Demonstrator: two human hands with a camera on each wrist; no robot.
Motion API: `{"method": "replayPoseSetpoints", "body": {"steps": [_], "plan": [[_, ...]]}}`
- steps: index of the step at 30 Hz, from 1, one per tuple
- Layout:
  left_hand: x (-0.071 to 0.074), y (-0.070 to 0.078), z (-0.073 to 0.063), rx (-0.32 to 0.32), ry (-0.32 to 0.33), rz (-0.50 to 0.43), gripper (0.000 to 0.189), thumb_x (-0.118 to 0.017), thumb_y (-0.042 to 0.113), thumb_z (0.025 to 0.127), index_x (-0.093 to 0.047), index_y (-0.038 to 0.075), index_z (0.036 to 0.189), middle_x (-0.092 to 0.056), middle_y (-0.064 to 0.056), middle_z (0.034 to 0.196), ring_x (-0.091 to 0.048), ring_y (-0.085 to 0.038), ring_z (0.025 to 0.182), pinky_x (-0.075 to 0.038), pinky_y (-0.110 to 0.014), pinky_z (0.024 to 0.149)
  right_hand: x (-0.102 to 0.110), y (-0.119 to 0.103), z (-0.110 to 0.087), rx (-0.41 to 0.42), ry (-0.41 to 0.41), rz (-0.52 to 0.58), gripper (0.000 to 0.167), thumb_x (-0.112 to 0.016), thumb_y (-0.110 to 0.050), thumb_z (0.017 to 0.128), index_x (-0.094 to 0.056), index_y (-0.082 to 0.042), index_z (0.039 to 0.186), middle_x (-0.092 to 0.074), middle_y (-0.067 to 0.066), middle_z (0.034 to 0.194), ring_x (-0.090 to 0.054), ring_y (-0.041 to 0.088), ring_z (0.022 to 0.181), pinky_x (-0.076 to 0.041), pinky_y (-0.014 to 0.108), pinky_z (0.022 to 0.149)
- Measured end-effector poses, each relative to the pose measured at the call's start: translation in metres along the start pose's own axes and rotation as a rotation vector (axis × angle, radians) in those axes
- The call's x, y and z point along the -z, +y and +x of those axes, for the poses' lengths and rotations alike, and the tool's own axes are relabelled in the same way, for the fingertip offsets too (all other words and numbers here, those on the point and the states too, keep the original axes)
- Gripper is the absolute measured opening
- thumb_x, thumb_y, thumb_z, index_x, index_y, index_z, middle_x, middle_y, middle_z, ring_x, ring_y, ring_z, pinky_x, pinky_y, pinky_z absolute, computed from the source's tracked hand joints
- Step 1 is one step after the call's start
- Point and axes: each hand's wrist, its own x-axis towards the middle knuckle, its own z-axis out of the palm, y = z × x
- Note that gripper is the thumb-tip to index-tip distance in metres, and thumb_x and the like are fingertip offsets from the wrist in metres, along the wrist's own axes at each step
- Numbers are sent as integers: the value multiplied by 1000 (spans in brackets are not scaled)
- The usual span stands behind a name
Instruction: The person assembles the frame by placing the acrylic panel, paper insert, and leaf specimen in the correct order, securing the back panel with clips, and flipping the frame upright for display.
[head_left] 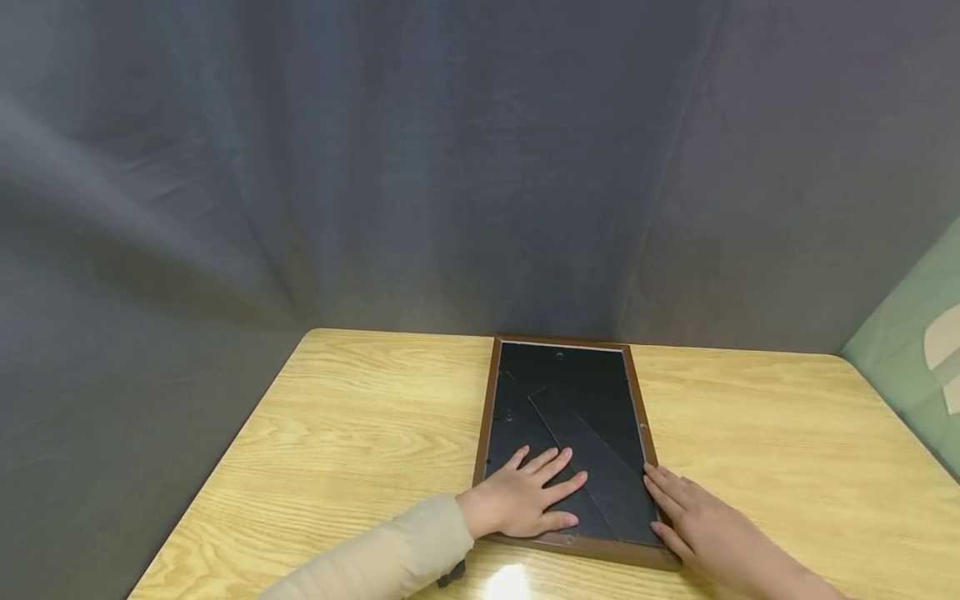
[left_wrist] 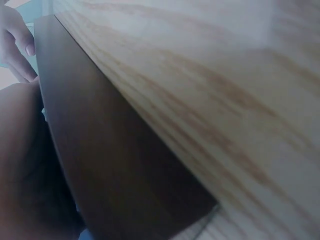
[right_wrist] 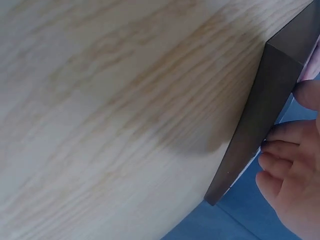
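A picture frame (head_left: 592,400) with a brown wooden rim lies back side up on the table, its black backing board and folded stand strip showing. Spread flat, my left hand (head_left: 528,493) rests on the lower left of the backing. My right hand (head_left: 697,521) touches the lower right rim with its fingertips, the fingers nearly straight. In the left wrist view the rim's brown side (left_wrist: 110,145) lies along the wood grain, with part of the left hand beside it. The right wrist view shows the right hand's fingers (right_wrist: 282,135) at the rim's edge (right_wrist: 250,115).
The light wood-grain table (head_left: 360,425) extends to both sides of the frame. A grey curtain (head_left: 465,167) hangs behind and at the left. Green patterned cloth (head_left: 915,333) shows at the right. A small dark object (head_left: 452,574) sits under the left sleeve.
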Motion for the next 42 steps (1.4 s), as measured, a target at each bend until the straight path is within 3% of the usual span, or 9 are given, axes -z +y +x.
{"method": "replayPoseSetpoints", "body": {"steps": [5, 11, 15, 21, 25, 31, 35, 38, 42], "plan": [[0, 2, -3, -13, -4, -19, 61, -24, 60, 98, -9, 38, 153, 0, 6, 163, -5, -10, 151, -13, -45, 124, -3, -2, -1, -8, -35, 16, 54, -64, -40, 88, -61, 0, 125, -58, 15, 134, -59, 31, 119, -52, 46, 94], [1, 0, -6, -22, 36, -20, 61, -28, 58, 98, -13, 35, 153, -6, 2, 163, -12, -14, 150, -19, -47, 122, 1, -4, 5, 22, 9, 0, 51, -68, -36, 86, -65, 2, 119, -60, 17, 130, -61, 33, 114, -55, 44, 89], [4, -3, -4, -42, 63, -46, 61, -32, 56, 98, -15, 34, 153, -7, 1, 163, -15, -17, 150, -23, -49, 120, 8, -6, 10, -46, -19, 61, 49, -68, -33, 87, -64, 4, 119, -59, 18, 131, -61, 34, 115, -55, 42, 89], [11, -8, -6, -67, 84, -112, 60, -43, 43, 100, -17, 32, 153, -9, -1, 163, -16, -19, 149, -29, -46, 118, 20, -5, 21, -230, -83, 337, 55, -58, -36, 94, -56, 7, 127, -53, 27, 134, -55, 44, 118, -53, 51, 89], [16, -15, -11, -59, 156, -119, 59, -47, 37, 100, -23, 26, 153, -16, -4, 161, -22, -21, 148, -32, -43, 117, 26, 5, 29, -304, -52, 532, 55, -52, -33, 98, -49, 11, 131, -50, 34, 133, -50, 53, 119, -48, 60, 92], [24, -36, -22, 52, 289, -158, 56, -60, 28, 95, -40, 15, 146, -33, -8, 155, -36, -23, 141, -38, -38, 114, 27, 30, 33, -357, -121, 772, 50, -44, -22, 102, -40, 16, 134, -42, 42, 133, -45, 59, 118, -50, 61, 88], [25, -57, -28, 171, 367, -296, 52, -63, 20, 93, -46, 10, 141, -45, -13, 146, -47, -29, 133, -47, -43, 105, 25, 46, 35, -414, -209, 967, 50, -37, -18, 104, -31, 18, 137, -38, 42, 137, -45, 55, 121, -51, 55, 91], [21, -74, -29, 248, 427, -442, 48, -63, 15, 92, -49, 7, 137, -56, -16, 134, -56, -31, 122, -52, -44, 96, 22, 55, 38, -465, -247, 1141, 51, -32, -15, 104, -24, 22, 139, -33, 43, 140, -45, 50, 125, -52, 43, 96], [12, -94, -27, 291, 471, -650, 43, -60, 5, 91, -51, 0, 133, -64, -18, 117, -63, -32, 109, -56, -41, 88, 17, 66, 42, -534, -268, 1327, 53, -28, -13, 103, -17, 25, 138, -38, 40, 136, -59, 30, 115, -55, 29, 93]]}}
